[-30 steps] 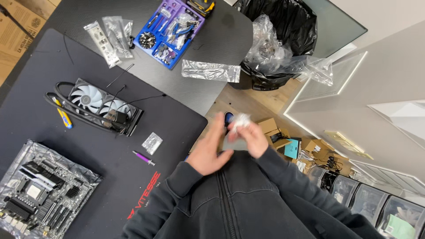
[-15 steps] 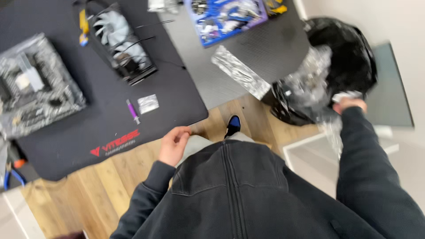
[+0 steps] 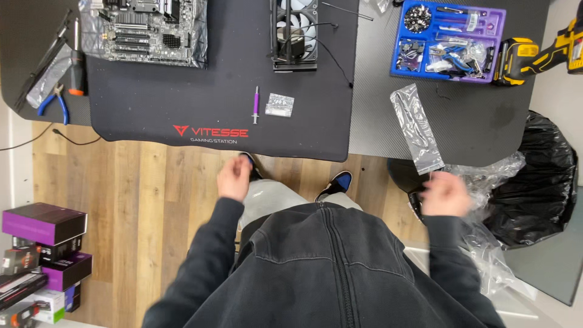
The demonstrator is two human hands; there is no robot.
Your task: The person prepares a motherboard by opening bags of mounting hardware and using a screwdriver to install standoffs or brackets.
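A dark desk (image 3: 388, 130) carries a black mat (image 3: 182, 91); on the mat lie a motherboard (image 3: 146, 27), a fan cooler (image 3: 296, 30), a purple syringe tube (image 3: 255, 104) and a small clear packet (image 3: 280, 104). A black bin bag (image 3: 540, 182) stands right of the desk, crumpled clear plastic (image 3: 486, 176) spilling from it. The right hand (image 3: 445, 194) hovers just beside that plastic and a long silvery bag (image 3: 418, 129); it is blurred, so I cannot tell how its fingers are set. The left hand (image 3: 234, 178) hangs empty below the mat's edge, fingers loosely curled
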